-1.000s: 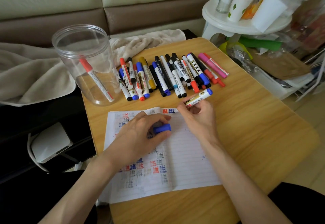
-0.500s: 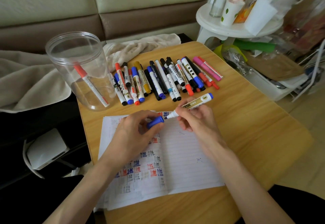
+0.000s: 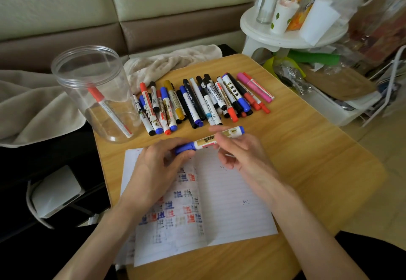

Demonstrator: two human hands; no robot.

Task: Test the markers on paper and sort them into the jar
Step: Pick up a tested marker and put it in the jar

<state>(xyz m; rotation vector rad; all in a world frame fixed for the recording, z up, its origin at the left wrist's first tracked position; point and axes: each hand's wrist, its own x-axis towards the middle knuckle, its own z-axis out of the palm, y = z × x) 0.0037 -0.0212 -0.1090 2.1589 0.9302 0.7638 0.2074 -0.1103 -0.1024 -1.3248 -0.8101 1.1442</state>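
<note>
1. Blue marker (image 3: 206,142) is up off the page, held level over the far edge of the paper (image 3: 230,202), which lies along the near edge of the worktop (image 3: 307,158) and is already covered in blue and red test strokes.
2. Left hand (image 3: 158,165) has its fingers curled round the blue cap (image 3: 184,147), pinching it; right hand (image 3: 239,150) pinches the white-and-gold barrel between thumb and fingers.
3. Looks like capping time. Cap meets barrel, but I cannot tell whether it is fully home.
4. To do it well: keep cap and barrel in one straight line, push the two hands together until the cap seats, and keep the tip off skin and paper.
5. Further out, the loose markers (image 3: 204,101) lie packed side by side across the middle of the worktop, waiting their turn.
6. Jar (image 3: 66,86) stands upright at the left edge, just beside that row, with one red marker (image 3: 109,108) leaning inside. The mouth is open, so the next drop likely goes there, left hand being closer.
</note>
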